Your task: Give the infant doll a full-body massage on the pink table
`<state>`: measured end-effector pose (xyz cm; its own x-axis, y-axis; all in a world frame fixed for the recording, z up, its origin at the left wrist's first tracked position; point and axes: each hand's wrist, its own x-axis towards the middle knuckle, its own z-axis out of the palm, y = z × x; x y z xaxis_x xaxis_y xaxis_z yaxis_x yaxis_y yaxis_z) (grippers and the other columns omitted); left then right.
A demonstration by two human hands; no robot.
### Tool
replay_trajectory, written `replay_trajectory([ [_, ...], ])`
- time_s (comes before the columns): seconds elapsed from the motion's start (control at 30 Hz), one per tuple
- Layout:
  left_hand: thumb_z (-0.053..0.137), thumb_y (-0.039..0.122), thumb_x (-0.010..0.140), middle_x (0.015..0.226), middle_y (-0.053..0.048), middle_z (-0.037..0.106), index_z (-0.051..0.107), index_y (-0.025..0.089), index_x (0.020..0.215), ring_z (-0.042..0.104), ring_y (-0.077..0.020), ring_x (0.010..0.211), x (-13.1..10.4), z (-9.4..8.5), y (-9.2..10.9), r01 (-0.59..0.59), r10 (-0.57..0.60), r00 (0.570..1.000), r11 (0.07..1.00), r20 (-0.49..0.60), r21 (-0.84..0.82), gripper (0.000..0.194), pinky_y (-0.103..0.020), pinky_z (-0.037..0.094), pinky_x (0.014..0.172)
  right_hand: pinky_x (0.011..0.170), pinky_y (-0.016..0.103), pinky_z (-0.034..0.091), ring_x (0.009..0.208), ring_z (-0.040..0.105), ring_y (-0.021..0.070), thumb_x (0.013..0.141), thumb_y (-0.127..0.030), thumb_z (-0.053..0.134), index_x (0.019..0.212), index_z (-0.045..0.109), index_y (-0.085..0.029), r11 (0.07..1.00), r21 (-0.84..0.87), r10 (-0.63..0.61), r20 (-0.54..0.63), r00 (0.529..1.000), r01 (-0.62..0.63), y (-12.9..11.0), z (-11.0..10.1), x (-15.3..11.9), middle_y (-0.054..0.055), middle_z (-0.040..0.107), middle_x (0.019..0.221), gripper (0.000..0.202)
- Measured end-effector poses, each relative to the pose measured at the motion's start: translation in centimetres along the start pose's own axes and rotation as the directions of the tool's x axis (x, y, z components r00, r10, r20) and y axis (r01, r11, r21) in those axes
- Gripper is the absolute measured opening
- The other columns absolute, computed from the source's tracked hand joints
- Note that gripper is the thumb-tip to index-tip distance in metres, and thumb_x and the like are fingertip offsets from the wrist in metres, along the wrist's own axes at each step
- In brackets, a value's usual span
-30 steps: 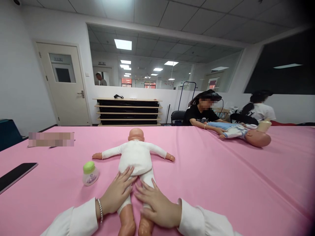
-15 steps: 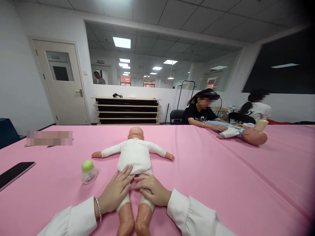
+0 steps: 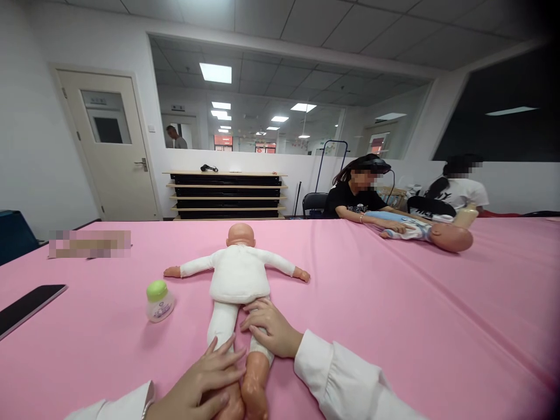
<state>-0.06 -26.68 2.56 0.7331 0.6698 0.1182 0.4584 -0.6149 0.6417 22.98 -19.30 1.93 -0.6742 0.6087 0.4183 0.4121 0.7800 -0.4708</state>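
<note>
A baby doll (image 3: 240,274) with a white cloth body lies on the pink table cover, arms spread and head pointing away from me. Over the doll's lower left leg rests my left hand (image 3: 201,379), its fingers apart and partly hiding the shin. My right hand (image 3: 273,326) lies on the doll's right thigh with fingers spread and slightly bent. To the left of the doll stands a small jar (image 3: 160,302) with a green lid.
A phone (image 3: 30,309) lies at the table's left edge, with a blurred item (image 3: 90,244) behind it. Across the table at right, a person in black (image 3: 356,195) touches another doll (image 3: 450,236), near a bottle (image 3: 465,216). Shelves (image 3: 227,195) stand behind.
My left hand has slid from the doll's hip down its left leg, toward me. My right hand stays about where it was. The other person's hands have shifted slightly on their doll.
</note>
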Motion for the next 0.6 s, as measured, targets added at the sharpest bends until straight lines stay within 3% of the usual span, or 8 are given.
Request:
replay_trajectory([
  [0.07,0.038,0.047,0.088,0.111,-0.001,0.065,0.061,0.033,0.115,0.058,-0.0232,0.106,0.2,-1.3,0.6,-0.011,0.012,1.000,0.989,0.004,-0.150,0.038,-0.044,0.042,0.098,0.093,0.035,0.040,0.098,0.057,0.0170,0.085,-0.028,0.046,0.088,0.068,-0.020,0.994,0.106,0.030,-0.032,0.999,-0.026,-0.5,-0.7,0.7,0.002,0.069,0.088,0.023],
  [0.13,0.035,0.046,0.089,0.095,-0.003,0.070,0.066,0.025,0.107,0.064,-0.0203,0.089,1.6,-3.1,1.1,0.012,-0.051,0.988,0.967,-0.146,-0.253,0.042,-0.037,0.051,0.085,0.086,0.030,0.046,0.091,0.060,0.0150,0.087,-0.033,0.045,0.094,0.066,-0.018,0.974,0.217,0.106,-0.150,0.983,-0.072,-1.1,-1.7,2.2,0.003,0.068,0.094,0.026],
  [0.23,0.038,0.042,0.089,0.120,-0.004,0.060,0.060,0.022,0.116,0.053,-0.0214,0.112,5.8,-5.7,0.9,-0.007,-0.059,0.835,0.993,-0.546,-0.117,0.040,-0.038,0.041,0.098,0.094,0.032,0.042,0.103,0.057,0.0156,0.089,-0.031,0.041,0.106,0.062,-0.018,0.978,0.167,0.172,-0.336,0.926,-0.121,-1.5,-2.9,5.4,0.005,0.064,0.108,0.030],
  [0.27,0.037,0.040,0.089,0.127,-0.004,0.054,0.055,0.022,0.121,0.047,-0.0215,0.120,7.5,-6.2,0.4,0.000,-0.024,0.789,0.999,-0.614,-0.039,0.041,-0.040,0.035,0.104,0.098,0.033,0.039,0.108,0.054,0.0162,0.088,-0.028,0.040,0.109,0.061,-0.018,0.984,0.098,0.171,-0.344,0.923,-0.146,-1.4,-3.0,6.4,0.005,0.062,0.113,0.031],
  [0.3,0.038,0.038,0.089,0.135,-0.004,0.047,0.050,0.021,0.127,0.038,-0.0212,0.127,9.1,-6.3,-0.4,0.014,0.008,0.782,0.999,-0.623,0.031,0.043,-0.041,0.028,0.108,0.102,0.036,0.035,0.113,0.051,0.0173,0.087,-0.023,0.041,0.112,0.059,-0.018,0.983,0.021,0.180,-0.326,0.928,-0.184,-1.1,-2.8,7.2,0.006,0.060,0.117,0.032],
  [0.37,0.036,0.034,0.089,0.142,-0.005,0.037,0.042,0.019,0.133,0.025,-0.0211,0.134,11.7,-5.9,-2.2,0.068,0.021,0.843,0.987,-0.537,0.145,0.046,-0.044,0.020,0.111,0.106,0.044,0.027,0.120,0.045,0.0202,0.082,-0.014,0.041,0.119,0.055,-0.017,0.952,-0.119,0.247,-0.240,0.939,-0.281,-0.2,-2.1,8.1,0.007,0.055,0.125,0.040],
  [0.47,0.027,0.033,0.092,0.144,-0.004,0.033,0.035,0.023,0.137,0.021,-0.0213,0.136,13.2,-4.4,-4.8,0.120,-0.029,0.943,0.958,-0.330,0.260,0.046,-0.050,0.016,0.109,0.108,0.052,0.016,0.128,0.034,0.0222,0.079,-0.012,0.040,0.130,0.043,-0.018,0.906,-0.226,0.339,-0.113,0.934,-0.356,1.7,-0.5,7.5,0.009,0.043,0.136,0.052],
  [0.6,0.026,0.046,0.091,0.148,-0.001,0.021,0.025,0.033,0.140,0.012,-0.0245,0.138,12.4,-3.4,-6.5,0.140,-0.035,0.957,0.927,-0.289,0.348,0.050,-0.055,0.009,0.108,0.109,0.054,0.012,0.136,0.017,0.0233,0.083,-0.020,0.039,0.139,0.028,-0.023,0.899,-0.262,0.349,-0.056,0.935,-0.352,3.1,0.4,6.1,0.004,0.025,0.147,0.058],
])
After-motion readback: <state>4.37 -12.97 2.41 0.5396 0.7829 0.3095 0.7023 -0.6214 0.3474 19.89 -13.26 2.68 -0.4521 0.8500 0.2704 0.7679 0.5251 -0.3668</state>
